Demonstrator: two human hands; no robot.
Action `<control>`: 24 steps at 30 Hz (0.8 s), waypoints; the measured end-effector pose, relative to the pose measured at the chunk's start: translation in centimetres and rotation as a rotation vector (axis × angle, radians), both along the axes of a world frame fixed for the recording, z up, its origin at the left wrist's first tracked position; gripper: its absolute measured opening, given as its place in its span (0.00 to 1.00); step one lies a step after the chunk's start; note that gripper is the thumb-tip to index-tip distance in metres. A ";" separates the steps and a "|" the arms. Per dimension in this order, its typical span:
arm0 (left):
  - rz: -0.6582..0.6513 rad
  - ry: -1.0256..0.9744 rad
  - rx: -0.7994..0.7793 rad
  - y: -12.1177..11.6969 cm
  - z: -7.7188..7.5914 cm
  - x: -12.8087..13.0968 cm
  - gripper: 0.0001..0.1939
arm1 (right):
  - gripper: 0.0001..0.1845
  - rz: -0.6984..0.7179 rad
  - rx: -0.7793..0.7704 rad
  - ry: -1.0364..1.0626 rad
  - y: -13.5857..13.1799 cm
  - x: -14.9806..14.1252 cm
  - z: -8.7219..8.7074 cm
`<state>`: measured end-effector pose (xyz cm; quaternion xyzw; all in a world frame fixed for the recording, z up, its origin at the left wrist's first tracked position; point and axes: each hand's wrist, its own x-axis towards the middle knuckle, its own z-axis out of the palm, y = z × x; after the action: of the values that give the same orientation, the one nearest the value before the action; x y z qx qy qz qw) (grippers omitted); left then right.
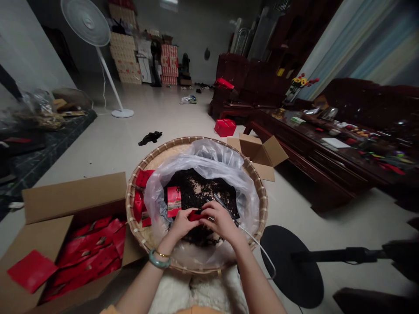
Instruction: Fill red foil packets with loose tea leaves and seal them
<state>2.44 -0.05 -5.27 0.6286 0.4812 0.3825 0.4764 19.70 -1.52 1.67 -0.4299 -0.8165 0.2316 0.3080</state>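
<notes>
Head view: the small red packet (196, 215) sat between both hands, just above the tea, with its middle mostly hidden by the fingers. Left hand (181, 224) and right hand (221, 222) were both closed on it, fingertips (203, 214) pinching from either side, so neither hand was released. A slim metal tool (225, 208) with a white cord (259, 249) ran past the right hand, touching it; couldn't tell if it was gripped. A jade bangle (159, 259) and thin gold bracelet (161, 253) were on the left wrist. Floor was pale tile, with a dark rug (31, 161) at left, a black cloth (149, 138) near the tray, and a white standing fan (87, 24) beyond. Stacked cartons (126, 56) stood against the far wall. A dark wood table (327, 148) with a glossy top ran along the right, holding flowers (299, 85) and assorted small items. Black round stand base (291, 266) on the floor at right. Round woven tray (137, 218) held a clear plastic bag (199, 163) of dark loose tea (199, 187). One printed red packet (173, 201) stood in the tea; more red packets (139, 203) lay at the tray's left side. Open cardboard box (72, 196) at left was full of red packets (88, 255), with one (32, 271) on its flap. Smaller open box (258, 152) sat behind the tray, and a red box (225, 127) sat farther back.
</notes>
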 end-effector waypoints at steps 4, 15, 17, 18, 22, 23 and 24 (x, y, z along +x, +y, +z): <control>-0.054 0.043 0.132 -0.1 0.1 -0.2 0.25 | 0.07 -0.005 0.078 0.028 -0.7 0.2 0.8; 0.038 0.101 0.264 -0.1 -0.3 -0.5 0.23 | 0.05 -0.151 -0.077 -0.435 -1.4 -0.5 2.9; 0.031 0.117 0.272 -0.2 -0.3 -0.5 0.24 | 0.05 -0.204 -0.092 -0.570 -1.1 -1.0 2.6; 0.034 0.123 0.269 -0.2 -0.2 -0.4 0.23 | 0.05 -0.227 -0.091 -0.615 -1.0 -1.3 2.4; 0.053 0.118 0.226 -0.3 -0.2 -0.3 0.20 | 0.05 -0.242 -0.045 -0.627 -0.5 -1.7 2.2; 0.058 0.113 0.212 -0.3 -0.2 -0.2 0.19 | 0.04 -0.231 -0.028 -0.596 -0.5 -1.7 2.3; 0.059 0.107 0.197 -0.2 -0.3 -0.2 0.18 | 0.04 -0.221 -0.012 -0.559 -0.5 -1.5 2.4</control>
<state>2.21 -0.29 -5.55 0.6776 0.4843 0.4076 0.3744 18.17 -1.97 4.06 -0.5650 -0.8166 0.0742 0.0922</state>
